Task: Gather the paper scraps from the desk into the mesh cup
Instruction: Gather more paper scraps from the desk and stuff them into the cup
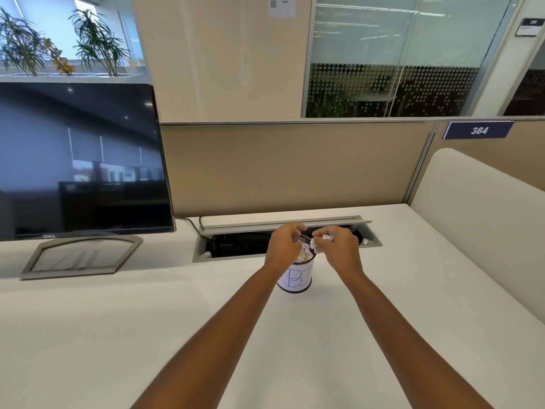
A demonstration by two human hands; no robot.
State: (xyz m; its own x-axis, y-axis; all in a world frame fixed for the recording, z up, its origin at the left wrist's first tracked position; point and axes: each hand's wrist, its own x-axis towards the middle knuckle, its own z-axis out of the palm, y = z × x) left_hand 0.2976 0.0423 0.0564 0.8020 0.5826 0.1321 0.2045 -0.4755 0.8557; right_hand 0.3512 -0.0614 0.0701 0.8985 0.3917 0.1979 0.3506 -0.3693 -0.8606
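Note:
A black mesh cup (297, 278) with a white label marked in blue pen stands on the white desk (147, 335), just in front of the cable tray. White paper scraps (305, 252) fill its top. My left hand (284, 246) hovers over the cup's left rim with fingers curled; whether it holds paper is hidden. My right hand (336, 246) is at the cup's right rim, its fingers gripping crumpled white scraps (320, 242) above the opening.
A Dell monitor (79, 160) on a grey stand occupies the left of the desk. An open cable tray (250, 246) with its lid raised lies behind the cup. A beige partition (295, 166) closes the back and a cream divider (486, 208) the right.

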